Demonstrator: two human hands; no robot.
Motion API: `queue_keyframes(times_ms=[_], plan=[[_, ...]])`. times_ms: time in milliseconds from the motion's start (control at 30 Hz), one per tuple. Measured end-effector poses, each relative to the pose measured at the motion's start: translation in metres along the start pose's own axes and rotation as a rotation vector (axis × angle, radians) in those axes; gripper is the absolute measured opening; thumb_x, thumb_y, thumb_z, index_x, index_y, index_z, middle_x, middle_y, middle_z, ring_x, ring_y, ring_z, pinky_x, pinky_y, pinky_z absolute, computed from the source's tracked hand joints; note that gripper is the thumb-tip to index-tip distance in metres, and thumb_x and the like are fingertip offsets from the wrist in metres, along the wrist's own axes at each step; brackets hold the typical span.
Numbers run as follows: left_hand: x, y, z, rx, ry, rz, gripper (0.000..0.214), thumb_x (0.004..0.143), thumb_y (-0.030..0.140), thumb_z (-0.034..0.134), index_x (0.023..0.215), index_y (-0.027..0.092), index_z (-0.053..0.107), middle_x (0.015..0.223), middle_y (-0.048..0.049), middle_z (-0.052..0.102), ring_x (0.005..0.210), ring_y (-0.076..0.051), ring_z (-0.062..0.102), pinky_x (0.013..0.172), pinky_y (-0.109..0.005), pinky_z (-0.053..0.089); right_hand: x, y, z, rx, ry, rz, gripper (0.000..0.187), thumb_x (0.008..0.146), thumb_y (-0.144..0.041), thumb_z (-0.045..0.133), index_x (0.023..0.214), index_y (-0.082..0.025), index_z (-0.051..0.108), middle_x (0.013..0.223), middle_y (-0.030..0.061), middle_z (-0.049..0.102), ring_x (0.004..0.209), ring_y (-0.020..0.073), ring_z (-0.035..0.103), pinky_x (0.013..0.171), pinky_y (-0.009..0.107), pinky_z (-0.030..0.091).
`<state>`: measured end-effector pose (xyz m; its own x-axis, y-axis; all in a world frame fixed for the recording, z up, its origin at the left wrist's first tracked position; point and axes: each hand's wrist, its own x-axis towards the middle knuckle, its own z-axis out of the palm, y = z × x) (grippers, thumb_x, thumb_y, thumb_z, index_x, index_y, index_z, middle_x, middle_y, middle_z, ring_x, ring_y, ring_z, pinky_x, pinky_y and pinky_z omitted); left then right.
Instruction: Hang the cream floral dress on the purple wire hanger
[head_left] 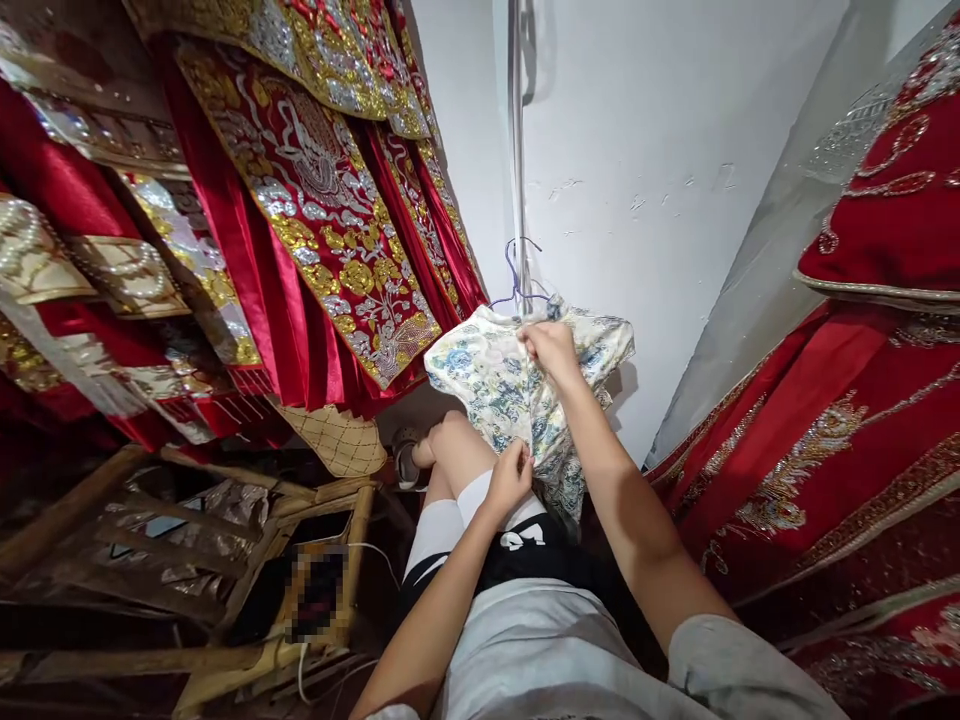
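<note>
While the floral dress (495, 385) hangs from its hanger (517, 285) on the pole (516, 150) by the wall, my right hand (553, 350) pinches it at the collar, likely to steady it. My left hand (510, 480) grips the front lower down, drawing the cloth taut. Red embroidered gowns (322, 220) crowd both sides.

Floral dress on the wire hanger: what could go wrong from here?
1. The right hand and left hand both grip the floral dress; a downward pull may slide it off the thin wire hanger.
2. Embroidered red garments hang close by; the fabric could snag on them.
</note>
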<state>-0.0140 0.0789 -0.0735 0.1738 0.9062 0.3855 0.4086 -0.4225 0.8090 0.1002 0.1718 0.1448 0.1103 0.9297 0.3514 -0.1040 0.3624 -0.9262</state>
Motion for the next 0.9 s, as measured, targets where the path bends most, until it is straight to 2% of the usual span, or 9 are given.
queue_keyframes(times_ms=[167,200,300,367,500,600,700,800,900], plan=[[0.02,0.019,-0.026,-0.084,-0.03,0.038,0.011,0.092,0.027,0.053,0.083,0.022,0.05,0.076,0.0,0.052,0.071,-0.018,0.049,0.068,-0.029,0.037,0.0,-0.016,0.003,0.033,-0.11,-0.04,0.013,0.072,-0.026,0.058,0.065,-0.016,0.064,0.045,-0.0047,0.047,0.041,0.0079,0.037,0.045,0.022,0.027],[0.032,0.032,-0.039,-0.122,-0.029,0.084,0.01,0.094,0.029,0.053,0.087,0.021,0.055,0.079,-0.001,0.055,0.072,-0.018,0.051,0.07,-0.029,0.038,-0.005,-0.015,0.001,0.035,-0.131,-0.039,0.013,0.072,-0.026,0.058,0.066,-0.016,0.064,0.044,-0.0048,0.047,0.041,0.008,0.037,0.044,0.022,0.026],[0.078,0.083,-0.083,-0.188,0.263,0.212,0.027,0.094,0.038,0.06,0.117,0.024,0.063,0.09,-0.0035,0.064,0.082,-0.02,0.057,0.081,-0.03,0.042,-0.017,-0.012,-0.006,0.027,-0.135,-0.059,0.014,0.072,-0.026,0.056,0.062,-0.017,0.062,0.043,-0.0046,0.045,0.041,0.0081,0.037,0.044,0.022,0.026],[0.108,0.116,-0.109,-0.145,0.282,0.325,0.036,0.094,0.041,0.062,0.125,0.024,0.064,0.095,-0.0046,0.067,0.086,-0.021,0.06,0.086,-0.032,0.044,-0.021,-0.015,-0.01,0.015,-0.13,-0.084,0.015,0.073,-0.025,0.055,0.061,-0.018,0.06,0.043,-0.0043,0.045,0.042,0.0081,0.036,0.045,0.022,0.026],[0.145,0.154,-0.13,0.13,0.222,0.5,0.024,0.098,0.038,0.055,0.1,0.02,0.07,0.098,-0.0086,0.069,0.096,-0.024,0.062,0.092,-0.035,0.044,-0.017,-0.019,-0.01,-0.048,-0.116,-0.135,0.015,0.077,-0.026,0.055,0.064,-0.018,0.058,0.046,-0.0042,0.045,0.045,0.0087,0.036,0.047,0.022,0.027],[0.15,0.158,-0.124,0.269,0.253,0.559,0.022,0.099,0.033,0.053,0.091,0.019,0.067,0.093,-0.0087,0.068,0.092,-0.023,0.061,0.09,-0.035,0.045,-0.012,-0.005,-0.007,-0.132,-0.046,-0.143,0.015,0.077,-0.025,0.056,0.063,-0.019,0.056,0.048,-0.0043,0.044,0.046,0.0092,0.034,0.048,0.024,0.023],[0.15,0.152,-0.122,0.207,0.419,0.547,0.021,0.1,0.032,0.052,0.089,0.019,0.064,0.092,-0.0073,0.067,0.09,-0.021,0.061,0.087,-0.033,0.045,-0.015,0.021,-0.005,-0.259,-0.013,-0.107,0.019,0.078,-0.028,0.058,0.061,-0.02,0.053,0.051,-0.0041,0.044,0.048,0.0103,0.034,0.049,0.025,0.023],[0.153,0.135,-0.147,-0.043,0.666,0.438,0.021,0.1,0.033,0.054,0.087,0.018,0.062,0.09,-0.0041,0.066,0.089,-0.017,0.06,0.083,-0.028,0.045,-0.033,0.042,-0.007,-0.348,-0.018,-0.062,0.022,0.075,-0.027,0.057,0.055,-0.021,0.049,0.049,-0.0044,0.041,0.05,0.0108,0.036,0.051,0.025,0.024],[0.154,0.104,-0.189,-0.486,0.824,0.196,0.018,0.098,0.025,0.059,0.083,0.016,0.059,0.08,0.0016,0.06,0.079,-0.011,0.056,0.079,-0.023,0.044,-0.066,0.044,-0.012,-0.276,0.036,-0.047,0.024,0.072,-0.025,0.054,0.052,-0.022,0.042,0.048,-0.0055,0.035,0.05,0.0096,0.031,0.051,0.025,0.022]])
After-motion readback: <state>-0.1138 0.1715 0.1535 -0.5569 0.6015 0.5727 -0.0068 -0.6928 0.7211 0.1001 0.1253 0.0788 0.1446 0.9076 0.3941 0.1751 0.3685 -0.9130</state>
